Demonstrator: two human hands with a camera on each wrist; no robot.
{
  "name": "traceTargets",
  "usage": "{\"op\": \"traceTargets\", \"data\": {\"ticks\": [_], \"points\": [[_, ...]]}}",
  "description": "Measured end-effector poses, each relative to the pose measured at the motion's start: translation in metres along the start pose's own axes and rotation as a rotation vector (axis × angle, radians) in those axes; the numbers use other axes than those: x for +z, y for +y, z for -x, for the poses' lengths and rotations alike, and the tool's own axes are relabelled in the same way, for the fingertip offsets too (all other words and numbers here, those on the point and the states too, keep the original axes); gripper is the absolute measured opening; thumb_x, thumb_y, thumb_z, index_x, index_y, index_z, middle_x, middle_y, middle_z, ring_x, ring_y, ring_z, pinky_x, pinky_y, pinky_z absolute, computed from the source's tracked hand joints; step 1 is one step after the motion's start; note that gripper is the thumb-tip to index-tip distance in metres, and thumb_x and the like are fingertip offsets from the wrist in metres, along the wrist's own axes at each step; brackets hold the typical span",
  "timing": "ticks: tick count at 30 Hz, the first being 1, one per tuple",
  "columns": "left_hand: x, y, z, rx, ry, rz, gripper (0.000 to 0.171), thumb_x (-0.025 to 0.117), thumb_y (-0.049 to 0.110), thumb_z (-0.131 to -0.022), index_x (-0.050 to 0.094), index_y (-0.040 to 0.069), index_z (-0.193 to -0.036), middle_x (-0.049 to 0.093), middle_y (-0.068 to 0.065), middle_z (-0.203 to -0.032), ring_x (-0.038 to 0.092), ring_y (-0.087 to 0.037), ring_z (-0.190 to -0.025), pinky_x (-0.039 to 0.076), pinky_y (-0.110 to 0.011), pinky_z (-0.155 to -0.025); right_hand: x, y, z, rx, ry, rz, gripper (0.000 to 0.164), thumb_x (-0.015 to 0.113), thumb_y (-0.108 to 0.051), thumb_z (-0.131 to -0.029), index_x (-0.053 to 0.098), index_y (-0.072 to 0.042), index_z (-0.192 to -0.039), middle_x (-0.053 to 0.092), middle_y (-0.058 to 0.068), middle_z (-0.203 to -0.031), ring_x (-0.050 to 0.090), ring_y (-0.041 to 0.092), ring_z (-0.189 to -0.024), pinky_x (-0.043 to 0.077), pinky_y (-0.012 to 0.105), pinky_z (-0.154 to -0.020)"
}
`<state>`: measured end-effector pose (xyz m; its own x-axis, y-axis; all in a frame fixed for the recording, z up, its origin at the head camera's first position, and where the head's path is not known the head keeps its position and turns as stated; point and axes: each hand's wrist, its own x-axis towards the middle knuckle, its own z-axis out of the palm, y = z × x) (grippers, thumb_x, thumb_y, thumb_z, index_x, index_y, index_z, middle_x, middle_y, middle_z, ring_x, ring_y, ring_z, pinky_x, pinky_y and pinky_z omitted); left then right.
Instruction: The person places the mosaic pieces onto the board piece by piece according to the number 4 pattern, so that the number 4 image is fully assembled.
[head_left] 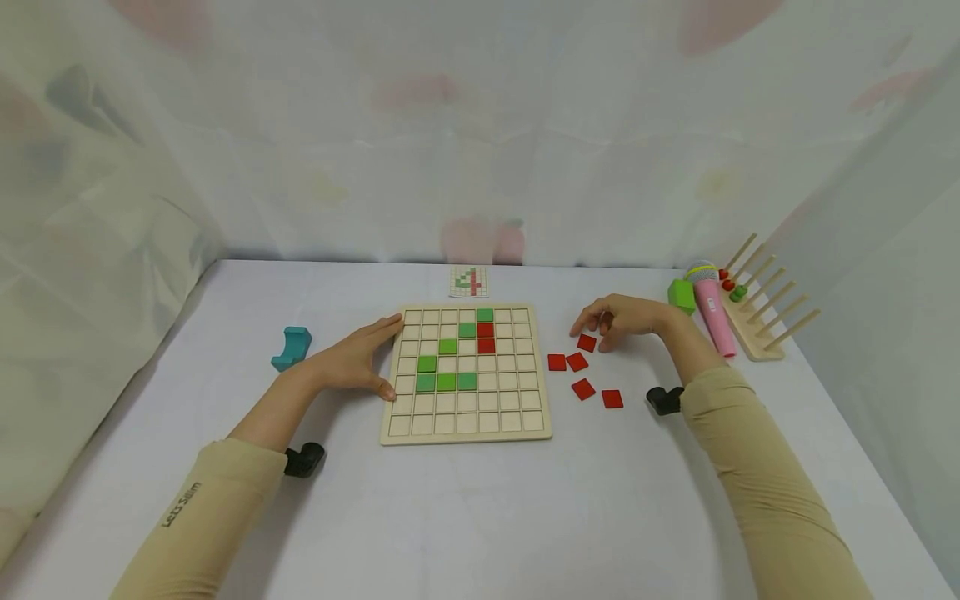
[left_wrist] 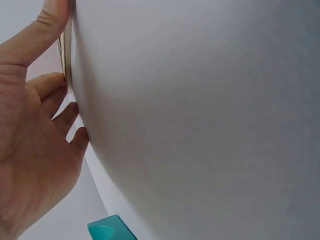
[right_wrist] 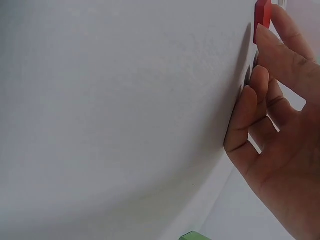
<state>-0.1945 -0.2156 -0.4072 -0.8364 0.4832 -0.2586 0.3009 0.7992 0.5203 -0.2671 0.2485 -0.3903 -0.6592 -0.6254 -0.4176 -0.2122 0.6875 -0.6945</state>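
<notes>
A square wooden grid board lies flat, with several green tiles and two red tiles in its cells. My left hand spreads along the board's left edge, index finger near the far corner and thumb lower on the rim. In the left wrist view, that hand's thumb and fingers touch the board's side. Right of the board, my right hand has its thumb and index finger on either side of a loose red tile. In the right wrist view, the thumb partly covers this tile.
Several other loose red tiles lie nearby. A small pattern card sits behind the board. A teal curved block is at left. At far right are a green block, a pink toy microphone and a wooden peg stand.
</notes>
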Motion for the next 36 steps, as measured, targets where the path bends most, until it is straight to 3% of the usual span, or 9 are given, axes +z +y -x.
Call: {"op": "traceTargets", "data": {"ticks": [10, 20, 29, 36], "points": [[0.0005, -0.0014, -0.0006, -0.004, -0.013, 0.008, 0.127, 0.09, 0.043, -0.063, 0.016, 0.002, -0.158, 0.007, -0.013, -0.169, 0.005, -0.043, -0.155, 0.014, -0.062, -0.124, 0.0045, 0.0018, -0.0012, 0.0, 0.036, 0.021, 0.036, 0.076, -0.001, -0.078, 0.072, -0.009, -0.113, 0.055, 0.013, -0.107, 0.05, 0.022, -0.094, 0.045, 0.027, -0.078], [0.0015, -0.0039, -0.0009, -0.009, -0.01, -0.004, 0.129, 0.09, 0.045, -0.062, 0.016, 0.004, -0.158, 0.008, -0.012, -0.169, 0.006, -0.042, -0.155, 0.014, -0.063, -0.124, 0.0073, 0.0023, -0.0011, -0.011, 0.09, 0.07, 0.03, 0.078, -0.003, -0.076, 0.074, -0.011, -0.104, 0.055, 0.011, -0.099, 0.053, 0.019, -0.084, 0.045, 0.028, -0.076], [0.001, -0.0017, 0.001, 0.013, 0.006, -0.003, 0.129, 0.091, 0.045, -0.06, 0.017, 0.002, -0.157, 0.01, -0.015, -0.168, 0.008, -0.044, -0.154, 0.015, -0.064, -0.123, 0.0085, -0.0027, -0.0019, 0.056, 0.119, 0.137, 0.021, 0.079, -0.007, -0.076, 0.067, -0.011, -0.092, 0.059, 0.008, -0.095, 0.054, 0.02, -0.087, 0.044, 0.029, -0.075], [0.0007, -0.0019, -0.0001, 0.002, 0.0, -0.005, 0.129, 0.09, 0.045, -0.061, 0.016, 0.003, -0.158, 0.009, -0.013, -0.169, 0.007, -0.042, -0.155, 0.014, -0.062, -0.124, 0.0068, -0.0049, -0.0042, 0.097, 0.205, 0.174, 0.018, 0.078, -0.008, -0.076, 0.064, -0.009, -0.087, 0.064, 0.006, -0.092, 0.057, 0.022, -0.091, 0.046, 0.028, -0.076]]}}
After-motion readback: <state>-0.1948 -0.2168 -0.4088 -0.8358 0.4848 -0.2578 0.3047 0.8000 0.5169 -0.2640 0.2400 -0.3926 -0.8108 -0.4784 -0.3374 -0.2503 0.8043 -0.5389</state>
